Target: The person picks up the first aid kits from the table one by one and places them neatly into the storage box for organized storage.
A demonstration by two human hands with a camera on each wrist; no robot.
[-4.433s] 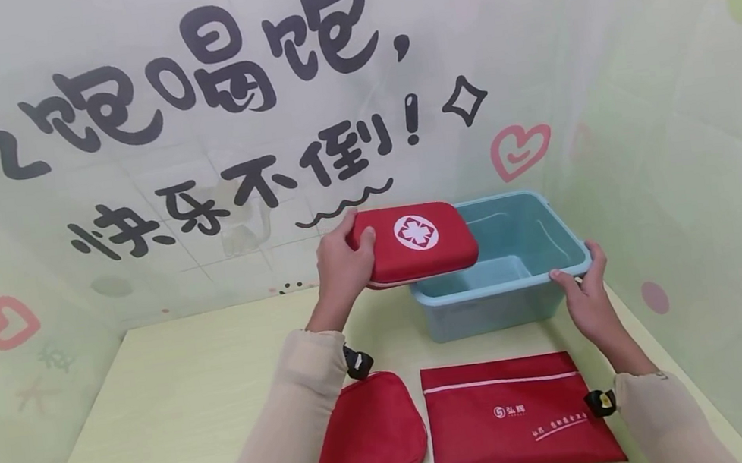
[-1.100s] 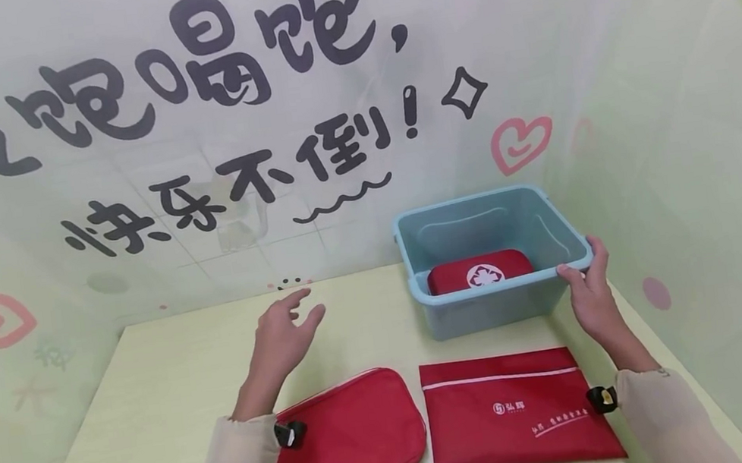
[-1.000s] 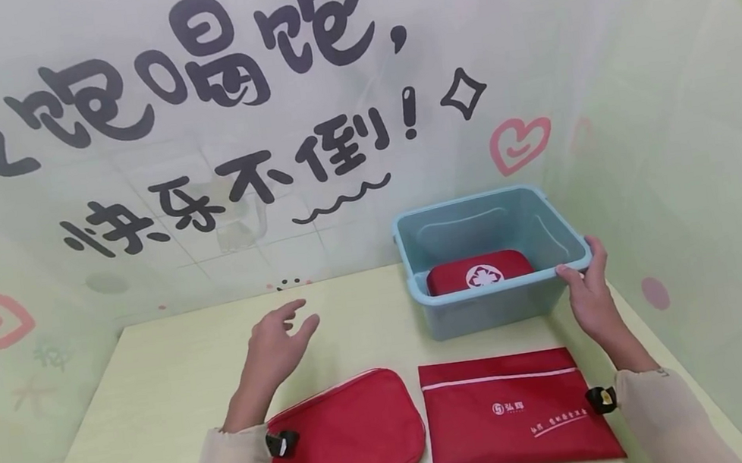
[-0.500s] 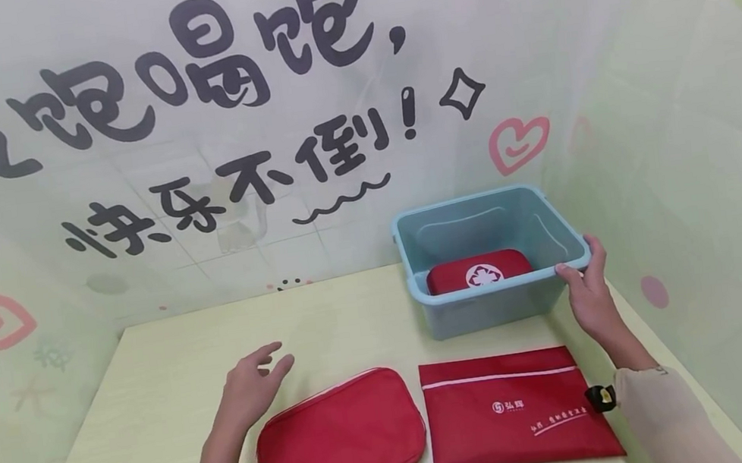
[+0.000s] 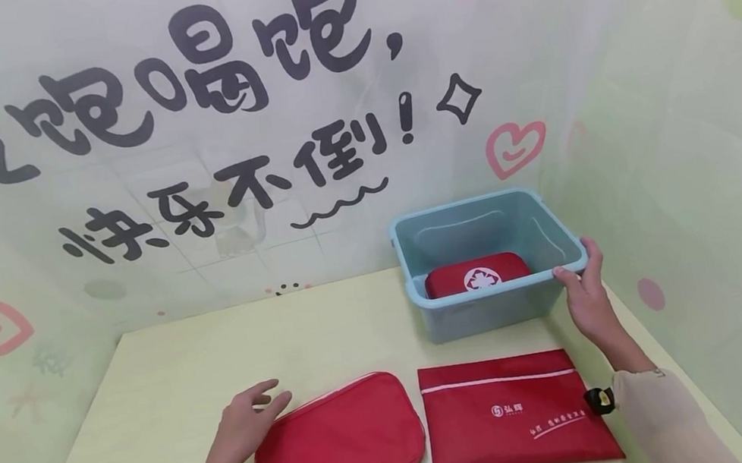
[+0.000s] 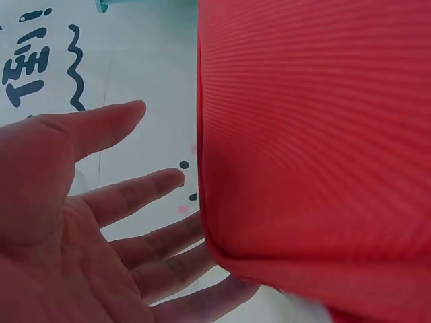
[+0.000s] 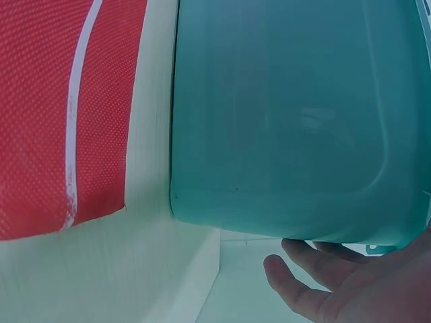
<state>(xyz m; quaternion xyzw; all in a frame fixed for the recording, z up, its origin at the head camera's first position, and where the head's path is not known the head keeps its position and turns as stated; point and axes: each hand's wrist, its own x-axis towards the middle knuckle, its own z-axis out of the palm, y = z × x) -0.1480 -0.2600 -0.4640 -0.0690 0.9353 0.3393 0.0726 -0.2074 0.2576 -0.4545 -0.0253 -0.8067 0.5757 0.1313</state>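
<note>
My left hand (image 5: 244, 421) is at the upper left corner of a rounded red zip pouch (image 5: 341, 449) lying on the table. In the left wrist view its fingers (image 6: 128, 198) are spread and nearly straight, the fingertips right at the edge of the pouch. With thumb on top, my right hand (image 5: 589, 306) grips the right front corner of a blue plastic bin (image 5: 491, 317). Inside the bin lies a red first aid case (image 5: 448, 279) with a white cross emblem, its lower part hidden by the front wall.
A flat rectangular red pouch (image 5: 518, 436) with a white stripe and white print lies in front of the bin, right of the rounded one. The pale table (image 5: 173, 368) meets printed walls (image 5: 324, 61) at the back and on both sides.
The left hand placed the first aid case in the bin and let it go, then moved left and down to the rounded pouch. The right hand kept its grip on the bin.
</note>
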